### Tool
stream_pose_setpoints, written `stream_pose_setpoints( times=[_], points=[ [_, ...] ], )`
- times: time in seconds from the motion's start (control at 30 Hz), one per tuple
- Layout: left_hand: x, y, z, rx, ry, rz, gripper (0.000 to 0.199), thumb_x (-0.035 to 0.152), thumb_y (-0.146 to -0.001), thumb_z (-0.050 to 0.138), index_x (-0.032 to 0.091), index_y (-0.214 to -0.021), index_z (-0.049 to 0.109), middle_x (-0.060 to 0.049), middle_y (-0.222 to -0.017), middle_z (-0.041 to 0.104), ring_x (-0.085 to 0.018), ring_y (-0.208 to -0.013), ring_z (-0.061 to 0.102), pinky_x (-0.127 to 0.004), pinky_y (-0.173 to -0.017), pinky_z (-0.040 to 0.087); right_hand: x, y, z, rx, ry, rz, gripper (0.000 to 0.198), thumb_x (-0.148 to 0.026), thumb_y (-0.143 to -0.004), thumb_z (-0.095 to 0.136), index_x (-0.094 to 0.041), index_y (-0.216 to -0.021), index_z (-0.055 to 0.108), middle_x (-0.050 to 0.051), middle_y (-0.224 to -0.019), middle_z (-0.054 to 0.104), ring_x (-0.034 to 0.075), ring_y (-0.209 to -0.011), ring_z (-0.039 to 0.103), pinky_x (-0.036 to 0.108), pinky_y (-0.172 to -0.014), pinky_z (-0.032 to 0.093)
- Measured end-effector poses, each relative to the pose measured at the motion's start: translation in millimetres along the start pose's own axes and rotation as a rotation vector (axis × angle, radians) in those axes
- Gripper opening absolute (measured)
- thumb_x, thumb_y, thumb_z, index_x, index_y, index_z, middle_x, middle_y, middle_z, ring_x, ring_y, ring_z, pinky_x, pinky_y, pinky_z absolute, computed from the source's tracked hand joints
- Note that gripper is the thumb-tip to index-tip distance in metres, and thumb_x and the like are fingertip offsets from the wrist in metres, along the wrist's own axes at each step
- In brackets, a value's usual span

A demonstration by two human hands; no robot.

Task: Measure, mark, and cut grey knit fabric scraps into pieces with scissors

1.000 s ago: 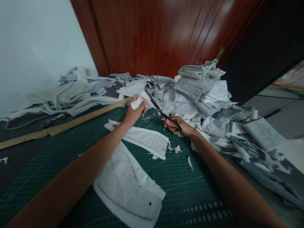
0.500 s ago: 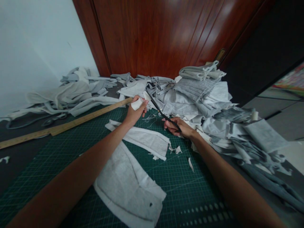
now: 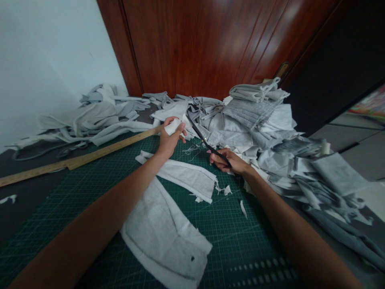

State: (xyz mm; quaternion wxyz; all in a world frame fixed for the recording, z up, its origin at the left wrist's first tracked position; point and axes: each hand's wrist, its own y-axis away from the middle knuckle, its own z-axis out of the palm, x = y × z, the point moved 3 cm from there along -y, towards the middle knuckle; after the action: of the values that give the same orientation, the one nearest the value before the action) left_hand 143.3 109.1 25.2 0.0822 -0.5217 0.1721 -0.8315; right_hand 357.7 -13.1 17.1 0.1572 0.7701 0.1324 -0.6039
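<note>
My left hand (image 3: 172, 136) is closed on a small white fabric piece (image 3: 172, 127), held above the far part of the green cutting mat (image 3: 237, 228). In my right hand (image 3: 225, 159) is a pair of black scissors (image 3: 201, 134), their blades reaching up and left to the edge of the held fabric. Whether the blades are parted is hard to make out. Under my left forearm lie a narrow grey-white fabric strip (image 3: 189, 176) and a larger grey-white panel (image 3: 165, 233) with a small dark hole. Loose threads (image 3: 191, 150) rest between my hands.
A wooden ruler (image 3: 114, 146) slants across the mat's left side. Heaped grey fabric lies at the left (image 3: 90, 114) and in a taller pile (image 3: 255, 112) at the right. Small scraps (image 3: 227, 190) dot the mat. A reddish-brown wooden door (image 3: 192, 48) stands behind.
The whole view has shifted slightly to the right. My left hand has turned a little with the fabric piece, its thumb now lying along the fabric's edge. The scissors keep nearly the same place.
</note>
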Motion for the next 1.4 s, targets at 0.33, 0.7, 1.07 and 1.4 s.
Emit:
stream_pose_setpoints(
  times=[0.33,0.7,1.07,1.4],
  points=[
    [-1.5,-4.4,-4.1,0.118,0.096,-0.031,0.064,0.041,-0.063,0.097,0.024,-0.105,0.052,0.008,-0.077,0.064,-0.007,-0.055,0.058,-0.017,-0.043,0.044,-4.4,0.9,1.8,-0.017,0.015,0.021,0.062,-0.078,-0.081,0.073,-0.018,-0.079,0.061,-0.012,-0.046,0.035,0.004,-0.034,0.029,0.019,-0.035,0.019],
    [1.3,2.6,2.9,0.002,0.066,-0.125,0.058,0.048,-0.060,0.097,0.021,-0.095,0.060,0.005,-0.075,0.060,-0.007,-0.052,0.051,-0.018,-0.035,0.035,-4.4,-0.2,1.0,0.010,-0.002,0.033,0.061,-0.078,-0.081,0.073,-0.019,-0.076,0.060,-0.013,-0.046,0.031,0.004,-0.035,0.028,0.020,-0.035,0.020],
    [1.2,-0.5,-1.3,0.073,0.103,-0.162,0.057,0.053,-0.063,0.096,0.023,-0.092,0.057,0.008,-0.068,0.054,-0.006,-0.048,0.049,-0.019,-0.036,0.031,-7.1,1.1,1.9,-0.078,0.012,0.029,0.061,-0.078,-0.082,0.073,-0.019,-0.077,0.058,-0.013,-0.047,0.033,0.004,-0.036,0.027,0.019,-0.036,0.016],
    [7.1,-0.4,-1.0,0.104,0.172,-0.243,0.046,0.041,-0.070,0.094,0.023,-0.086,0.055,0.011,-0.058,0.042,-0.004,-0.041,0.038,-0.019,-0.037,0.027,-6.3,4.4,0.3,-0.123,0.023,0.041,0.060,-0.077,-0.084,0.072,-0.019,-0.078,0.057,-0.013,-0.047,0.035,0.004,-0.036,0.027,0.020,-0.037,0.013]
  ],
)
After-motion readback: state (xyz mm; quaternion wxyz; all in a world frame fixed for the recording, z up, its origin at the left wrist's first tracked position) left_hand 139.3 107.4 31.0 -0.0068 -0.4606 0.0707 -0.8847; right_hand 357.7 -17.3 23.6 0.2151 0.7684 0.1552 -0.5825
